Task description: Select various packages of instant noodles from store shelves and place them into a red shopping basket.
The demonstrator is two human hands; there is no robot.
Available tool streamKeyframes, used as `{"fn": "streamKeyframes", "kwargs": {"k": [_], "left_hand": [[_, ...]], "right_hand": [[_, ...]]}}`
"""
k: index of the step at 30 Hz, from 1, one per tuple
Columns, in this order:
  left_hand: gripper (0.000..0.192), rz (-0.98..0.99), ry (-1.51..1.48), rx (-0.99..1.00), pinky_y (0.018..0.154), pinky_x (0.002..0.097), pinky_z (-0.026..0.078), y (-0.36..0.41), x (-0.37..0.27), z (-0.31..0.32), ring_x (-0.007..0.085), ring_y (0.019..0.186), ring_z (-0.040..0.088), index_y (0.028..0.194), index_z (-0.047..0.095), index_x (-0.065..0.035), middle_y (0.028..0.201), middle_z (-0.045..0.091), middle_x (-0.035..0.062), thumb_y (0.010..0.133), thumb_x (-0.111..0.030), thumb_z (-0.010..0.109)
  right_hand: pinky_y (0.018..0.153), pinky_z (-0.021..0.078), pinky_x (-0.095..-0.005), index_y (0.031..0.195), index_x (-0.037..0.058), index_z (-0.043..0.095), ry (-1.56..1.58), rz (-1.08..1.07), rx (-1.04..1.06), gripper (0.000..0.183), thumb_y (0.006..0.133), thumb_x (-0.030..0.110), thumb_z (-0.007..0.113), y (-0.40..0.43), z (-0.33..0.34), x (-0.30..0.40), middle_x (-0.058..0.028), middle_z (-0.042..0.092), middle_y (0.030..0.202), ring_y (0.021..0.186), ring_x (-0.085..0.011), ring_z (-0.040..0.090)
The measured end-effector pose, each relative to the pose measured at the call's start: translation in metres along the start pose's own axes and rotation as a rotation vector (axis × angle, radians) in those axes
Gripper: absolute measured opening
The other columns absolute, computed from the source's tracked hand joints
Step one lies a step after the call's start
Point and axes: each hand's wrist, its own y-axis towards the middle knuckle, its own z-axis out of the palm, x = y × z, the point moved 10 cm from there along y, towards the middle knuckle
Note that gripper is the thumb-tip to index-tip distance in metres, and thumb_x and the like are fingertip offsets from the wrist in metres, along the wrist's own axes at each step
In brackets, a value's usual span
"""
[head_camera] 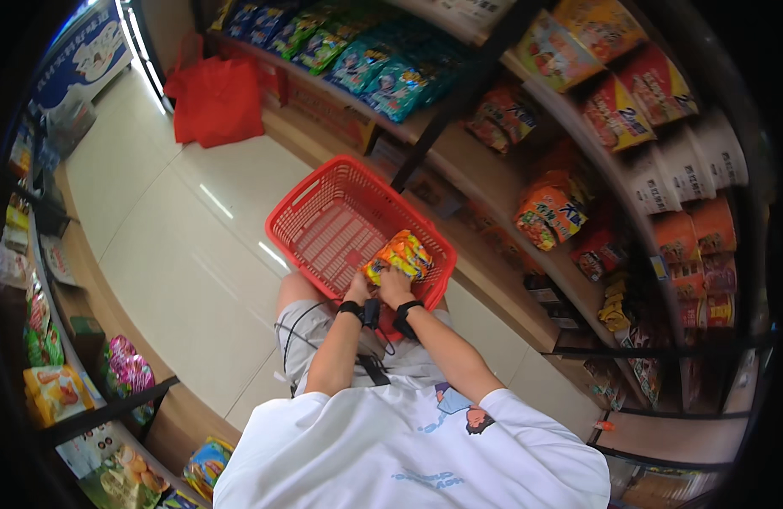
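A red plastic shopping basket (439, 254) with slotted walls stands on the floor in front of my knees. Inside its near right part is an orange-and-yellow plastic packet (409, 251), likely packaged food, with a shiny, crinkled wrapper. My right hand (394, 285) has its fingers bent onto the packet's near edge and grips it. Close beside it, my left hand (358, 289) pinches the left end of the same packet; its fingertips are partly hidden. Both wrists wear black straps, and a dark cable hangs by the left one.
Shelves (487, 184) with bagged noodles (550, 219) and paper tubs (687, 178) rise close on my right. A red cloth bag (216, 98) sits on the tiled floor (175, 210) ahead. To my left, a low shelf (105, 280) holds snack bags (129, 369).
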Motion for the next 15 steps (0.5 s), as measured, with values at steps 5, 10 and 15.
{"fn": "streamKeyframes", "kwargs": {"k": [5,10,15], "left_hand": [[0.039,-0.037,0.134,-0.061,0.072,0.0358,0.042,-0.044,-0.002,0.032,0.0194,0.084,0.052,0.100,0.065,-0.0198,0.097,0.065,0.0007,0.097,-0.054,0.046],[0.042,0.105,0.105,0.085,0.085,0.0399,0.045,-0.115,-0.044,0.087,0.0215,0.094,0.053,0.115,0.059,-0.0160,0.114,0.058,0.0045,0.090,-0.050,0.060],[0.063,0.500,0.338,0.277,0.109,0.0424,0.036,-0.230,-0.112,0.253,0.0258,0.128,0.047,0.150,0.036,-0.0124,0.145,0.044,0.0105,0.097,-0.038,0.058]], "right_hand": [[0.081,0.0571,-0.0484,0.093,0.0028,0.074,0.096,0.033,0.094,0.021,0.077,0.016,0.073,0.000,-0.040,-0.023,-0.0218,0.073,0.092,0.091,-0.0387,0.072],[0.077,0.0569,-0.0485,0.097,0.0064,0.074,0.143,-0.005,-0.010,0.037,0.070,0.033,0.075,-0.003,-0.199,-0.021,-0.0193,0.073,0.093,0.087,-0.0380,0.071],[0.088,0.0545,-0.0407,0.117,-0.0015,0.068,0.369,-0.121,-0.440,0.048,0.074,0.021,0.073,-0.008,-0.428,-0.067,-0.0252,0.070,0.109,0.100,-0.0385,0.069]]}}
